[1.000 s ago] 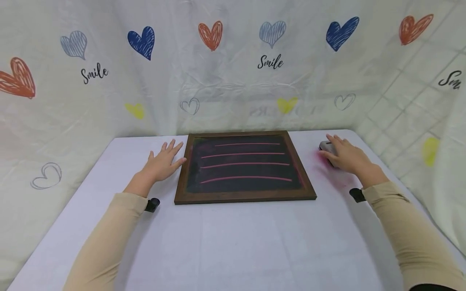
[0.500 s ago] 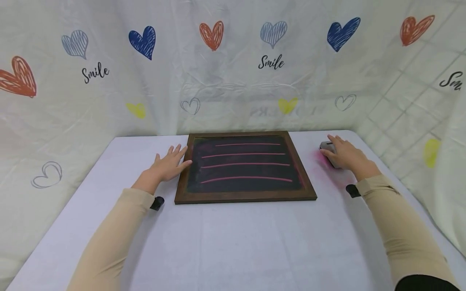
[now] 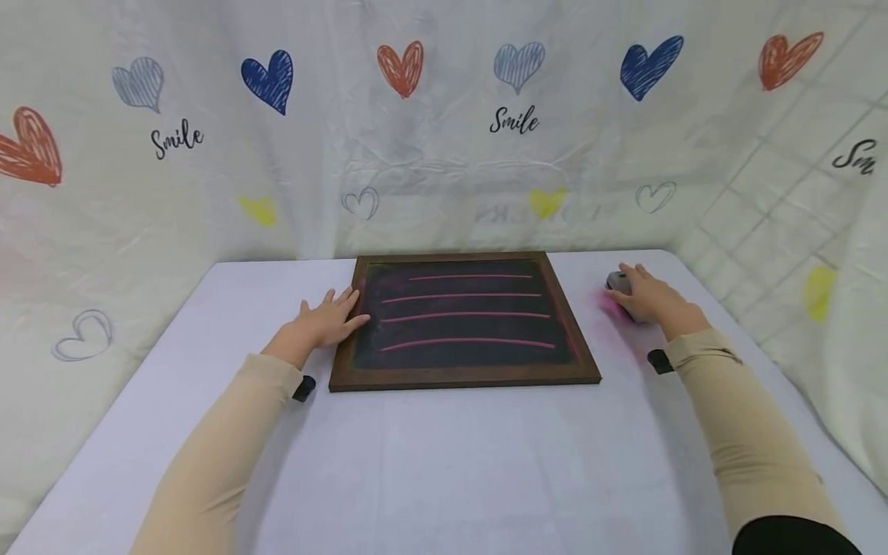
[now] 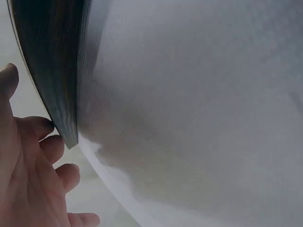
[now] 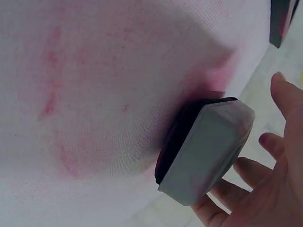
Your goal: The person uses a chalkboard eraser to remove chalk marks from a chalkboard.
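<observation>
A blackboard [image 3: 458, 331] in a brown wooden frame lies on the table, with several pink chalk lines across it. My left hand [image 3: 324, 322] rests at the frame's left side, its fingers spread and the fingertips over the wood. In the left wrist view the fingers [image 4: 64, 177] are beside the frame's dark edge [image 4: 52, 71]. To the right of the board, my right hand [image 3: 652, 297] lies over a grey chalkboard eraser [image 3: 618, 283]. From the right wrist, the eraser [image 5: 208, 146] shows its dark felt against the cloth; fingers touch its far side, while the thumb stands apart.
Pink chalk dust [image 3: 610, 304] stains the white tablecloth [image 3: 444, 462] around the eraser. Behind the table hangs a pale curtain [image 3: 444, 154] printed with hearts and "Smile". The board's corner [image 5: 280, 23] shows at the right wrist view's upper right.
My left hand has moved right, from beside the board onto its frame. The right forearm has shifted slightly left, its hand still over the eraser. The chalk lines look the same.
</observation>
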`<act>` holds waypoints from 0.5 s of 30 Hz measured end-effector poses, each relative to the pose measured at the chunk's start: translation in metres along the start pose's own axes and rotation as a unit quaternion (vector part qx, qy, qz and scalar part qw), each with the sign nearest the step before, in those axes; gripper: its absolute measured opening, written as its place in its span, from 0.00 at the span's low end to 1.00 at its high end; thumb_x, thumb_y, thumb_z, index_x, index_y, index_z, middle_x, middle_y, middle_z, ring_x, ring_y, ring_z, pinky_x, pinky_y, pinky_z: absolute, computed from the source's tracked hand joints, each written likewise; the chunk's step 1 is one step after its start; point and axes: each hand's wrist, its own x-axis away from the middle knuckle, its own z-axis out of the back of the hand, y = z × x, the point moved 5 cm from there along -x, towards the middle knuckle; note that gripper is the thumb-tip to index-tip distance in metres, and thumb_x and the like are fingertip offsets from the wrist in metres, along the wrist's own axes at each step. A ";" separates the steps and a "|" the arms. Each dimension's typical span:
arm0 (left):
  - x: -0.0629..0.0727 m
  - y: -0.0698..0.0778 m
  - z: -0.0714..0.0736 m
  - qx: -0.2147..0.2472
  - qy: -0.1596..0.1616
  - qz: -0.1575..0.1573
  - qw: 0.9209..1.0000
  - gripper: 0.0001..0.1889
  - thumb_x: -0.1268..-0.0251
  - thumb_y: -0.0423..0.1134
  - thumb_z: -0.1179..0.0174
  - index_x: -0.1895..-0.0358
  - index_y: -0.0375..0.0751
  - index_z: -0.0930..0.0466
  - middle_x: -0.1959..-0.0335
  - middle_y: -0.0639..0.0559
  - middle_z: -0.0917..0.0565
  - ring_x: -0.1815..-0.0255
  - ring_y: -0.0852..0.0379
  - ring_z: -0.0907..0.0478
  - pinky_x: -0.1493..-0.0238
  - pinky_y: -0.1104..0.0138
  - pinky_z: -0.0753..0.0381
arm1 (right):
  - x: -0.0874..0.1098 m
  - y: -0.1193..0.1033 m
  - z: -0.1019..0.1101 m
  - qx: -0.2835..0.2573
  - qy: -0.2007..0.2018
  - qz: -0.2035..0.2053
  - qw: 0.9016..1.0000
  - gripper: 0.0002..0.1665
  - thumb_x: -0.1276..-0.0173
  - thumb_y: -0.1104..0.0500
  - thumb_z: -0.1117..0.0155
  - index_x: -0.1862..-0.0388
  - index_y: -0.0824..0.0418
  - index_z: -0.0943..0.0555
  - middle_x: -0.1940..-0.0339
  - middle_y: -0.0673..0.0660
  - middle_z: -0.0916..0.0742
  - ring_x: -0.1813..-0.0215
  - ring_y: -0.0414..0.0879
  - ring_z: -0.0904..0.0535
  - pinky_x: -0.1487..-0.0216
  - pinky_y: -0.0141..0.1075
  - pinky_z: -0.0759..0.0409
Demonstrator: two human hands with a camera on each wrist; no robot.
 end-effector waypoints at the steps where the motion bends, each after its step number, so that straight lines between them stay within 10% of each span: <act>1: 0.000 0.000 0.000 -0.005 -0.001 0.000 1.000 0.41 0.17 0.63 0.65 0.16 0.38 0.61 0.15 0.40 0.60 0.17 0.33 0.66 0.31 0.26 0.67 | 0.000 -0.001 0.000 0.000 0.000 0.000 1.000 0.50 0.18 0.41 0.51 0.19 0.75 0.56 0.23 0.84 0.53 0.29 0.87 0.51 0.32 0.74 0.47; 15: 0.004 0.008 -0.004 -0.047 -0.023 0.006 0.999 0.44 0.17 0.63 0.65 0.17 0.35 0.68 0.16 0.39 0.65 0.17 0.35 0.65 0.29 0.29 0.67 | 0.006 0.001 -0.001 0.005 -0.011 -0.016 1.000 0.41 0.21 0.54 0.47 0.21 0.70 0.52 0.24 0.84 0.53 0.32 0.91 0.51 0.40 0.78 0.42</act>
